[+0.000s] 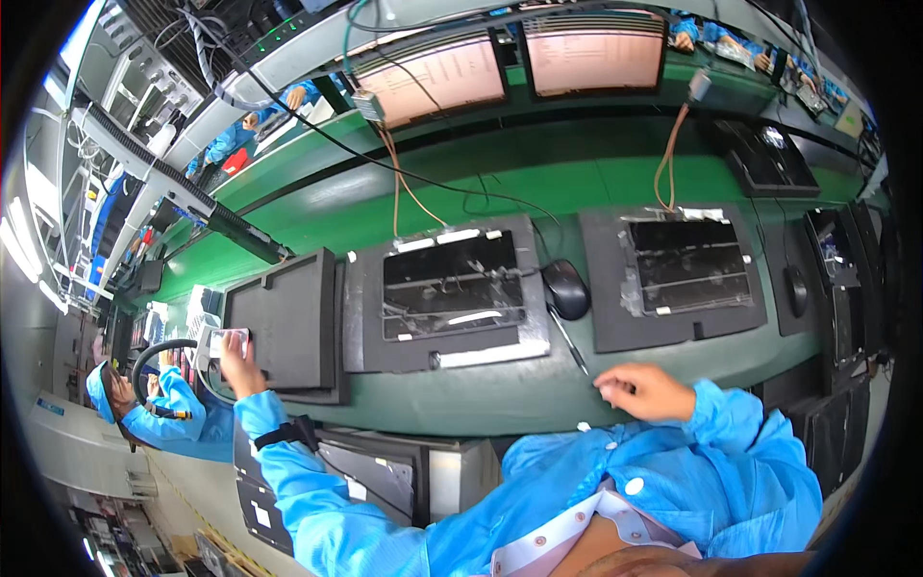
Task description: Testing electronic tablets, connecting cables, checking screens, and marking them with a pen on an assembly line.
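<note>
At the left, my left hand (242,370) reaches out with its fingers closed on a small flat, pale object with a red edge (231,340). It is beside the dark foam tray (281,327). My right hand (646,390) is over the bench's front edge, fingers curled in a pinch; whatever they may hold is hidden. A pen (569,341) lies just beyond it, below a black mouse (565,289). Two dark screen panels, a left panel (452,286) and a right panel (690,266), lie on grey foam pads, with tape strips at their edges.
Tan cables (392,173) hang down to the panels from above. Two monitors (594,53) stand behind the green bench (452,399). A ribbed black tube (226,223) slants in at the left. Beyond my left hand, a co-worker in blue (178,413) is at work. More panels (836,269) stand at the right.
</note>
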{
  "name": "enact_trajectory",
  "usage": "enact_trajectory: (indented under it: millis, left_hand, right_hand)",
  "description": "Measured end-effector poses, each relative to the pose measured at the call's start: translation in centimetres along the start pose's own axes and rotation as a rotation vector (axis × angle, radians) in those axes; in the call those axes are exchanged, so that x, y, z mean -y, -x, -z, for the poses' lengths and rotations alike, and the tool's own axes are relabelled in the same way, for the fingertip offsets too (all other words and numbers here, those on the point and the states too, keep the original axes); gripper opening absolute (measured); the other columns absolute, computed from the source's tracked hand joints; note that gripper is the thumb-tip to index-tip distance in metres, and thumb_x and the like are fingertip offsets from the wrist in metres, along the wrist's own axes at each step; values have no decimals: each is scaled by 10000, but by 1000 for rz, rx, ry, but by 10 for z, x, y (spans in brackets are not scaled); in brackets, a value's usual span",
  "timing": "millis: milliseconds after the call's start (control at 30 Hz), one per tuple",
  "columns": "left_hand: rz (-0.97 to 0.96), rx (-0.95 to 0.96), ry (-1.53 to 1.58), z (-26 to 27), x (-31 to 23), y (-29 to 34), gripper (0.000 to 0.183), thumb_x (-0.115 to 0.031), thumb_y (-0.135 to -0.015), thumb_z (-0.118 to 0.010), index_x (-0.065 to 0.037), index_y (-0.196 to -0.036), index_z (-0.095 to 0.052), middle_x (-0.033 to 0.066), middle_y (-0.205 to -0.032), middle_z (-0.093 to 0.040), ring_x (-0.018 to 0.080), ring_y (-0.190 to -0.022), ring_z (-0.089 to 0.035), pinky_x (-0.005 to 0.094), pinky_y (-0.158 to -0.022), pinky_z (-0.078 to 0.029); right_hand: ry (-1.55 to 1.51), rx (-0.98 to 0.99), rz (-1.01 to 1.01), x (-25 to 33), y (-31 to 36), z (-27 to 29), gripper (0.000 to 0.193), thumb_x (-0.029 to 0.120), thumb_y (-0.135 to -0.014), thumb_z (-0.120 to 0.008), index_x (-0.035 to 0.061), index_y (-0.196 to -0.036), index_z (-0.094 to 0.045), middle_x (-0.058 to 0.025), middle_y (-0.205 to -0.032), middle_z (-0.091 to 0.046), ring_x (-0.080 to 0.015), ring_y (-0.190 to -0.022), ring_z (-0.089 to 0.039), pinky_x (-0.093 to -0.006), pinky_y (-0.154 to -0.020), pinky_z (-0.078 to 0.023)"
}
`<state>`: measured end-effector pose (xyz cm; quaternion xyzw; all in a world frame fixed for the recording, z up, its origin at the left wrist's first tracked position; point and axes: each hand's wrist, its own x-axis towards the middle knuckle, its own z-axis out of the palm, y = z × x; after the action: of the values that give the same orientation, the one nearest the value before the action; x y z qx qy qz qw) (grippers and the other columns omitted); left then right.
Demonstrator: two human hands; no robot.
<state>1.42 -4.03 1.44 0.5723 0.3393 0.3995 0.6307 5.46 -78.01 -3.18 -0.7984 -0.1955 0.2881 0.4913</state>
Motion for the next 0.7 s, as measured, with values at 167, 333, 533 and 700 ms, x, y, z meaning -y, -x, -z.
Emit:
enact_trajectory:
  millis: [167,333,533,700]
  left_hand:
    - [-1035,542,-887,-155,3,210,402,-211,-912,-705,-40,-1271,-643,139,-1212,-678,348,-1131,-649,439,-1025,-476]
    - [-898,798,-1031,-230,52,327,656,-350,-851,-753,-58,-1402,-548,201,-1517,-433,381,-1420,-390,604,-1161,-250]
    - [-1013,683,-950,-229,86,336,708,-392,-728,-749,-28,-1314,-593,232,-1420,-476,386,-1363,-403,614,-1093,-261]
    - [-878,580,-954,-221,87,341,766,-391,-718,-759,-39,-1369,-560,256,-1434,-460,414,-1404,-384,703,-1145,-210]
  right_hand:
    - [324,-302,646,44,-65,34,164,175,-926,-655,38,-1002,-705,-150,-922,-668,-331,-854,-666,-409,-716,-529]
    - [799,-408,692,49,-163,38,286,240,-873,-663,18,-1053,-683,-150,-1073,-647,-346,-1074,-595,-481,-924,-479]
    - [901,-365,822,50,-208,31,243,211,-782,-733,29,-942,-718,-151,-929,-657,-354,-938,-636,-475,-813,-514]
    - [845,-150,740,75,-215,24,209,182,-830,-688,25,-962,-653,-176,-915,-653,-370,-886,-647,-463,-779,-505]
